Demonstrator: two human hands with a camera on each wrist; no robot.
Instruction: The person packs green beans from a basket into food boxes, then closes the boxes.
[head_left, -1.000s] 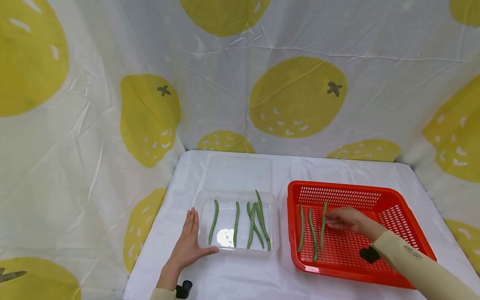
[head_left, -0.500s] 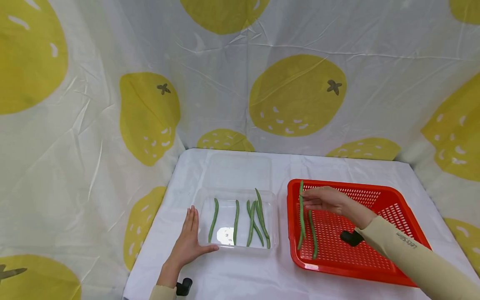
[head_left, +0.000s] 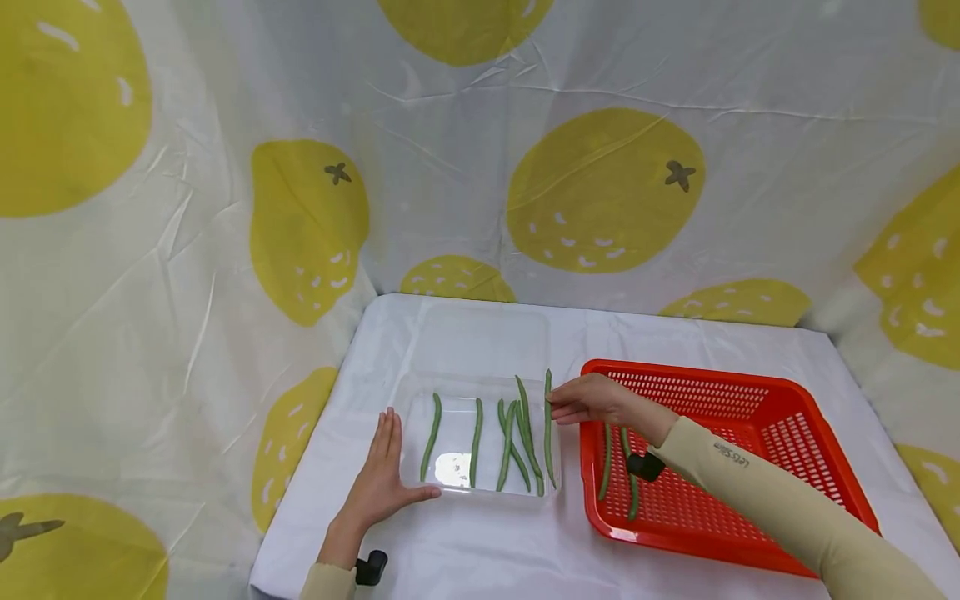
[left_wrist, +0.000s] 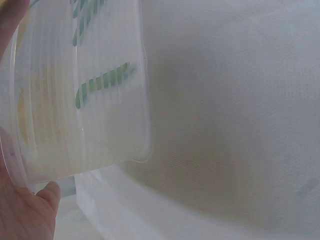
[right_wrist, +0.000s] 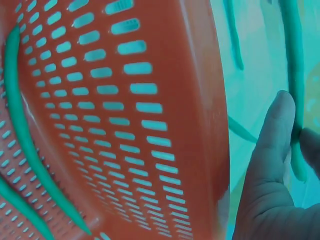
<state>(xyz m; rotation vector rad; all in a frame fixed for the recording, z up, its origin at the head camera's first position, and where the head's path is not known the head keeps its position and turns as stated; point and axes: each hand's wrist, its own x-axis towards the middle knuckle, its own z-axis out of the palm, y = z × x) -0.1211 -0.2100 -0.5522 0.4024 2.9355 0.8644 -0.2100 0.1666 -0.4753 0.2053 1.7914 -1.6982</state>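
Observation:
My right hand (head_left: 596,400) pinches a green bean (head_left: 548,433) between thumb and fingers, above the right edge of a clear plastic container (head_left: 457,493). In the right wrist view the held green bean (right_wrist: 294,55) runs lengthwise past the fingertips. Several green beans lie inside the container: one at the left (head_left: 431,437), one in the middle (head_left: 476,442), and a crossed group (head_left: 508,446) at the right. My left hand (head_left: 381,479) rests at the container's front left corner, fingers straight along its side and thumb along the front. The left wrist view shows the container's ribbed wall (left_wrist: 55,120) against that hand.
A red perforated basket (head_left: 720,550) stands to the right, with two green beans (head_left: 607,467) at its left side. Behind the container lies a clear lid (head_left: 480,337). White cloth (head_left: 480,550) covers the table, and a lemon-patterned curtain (head_left: 435,192) hangs behind and beside it.
My right hand has carried one green bean from inside the red basket leftward over its rim to the container's right edge. My left hand has stayed at the container.

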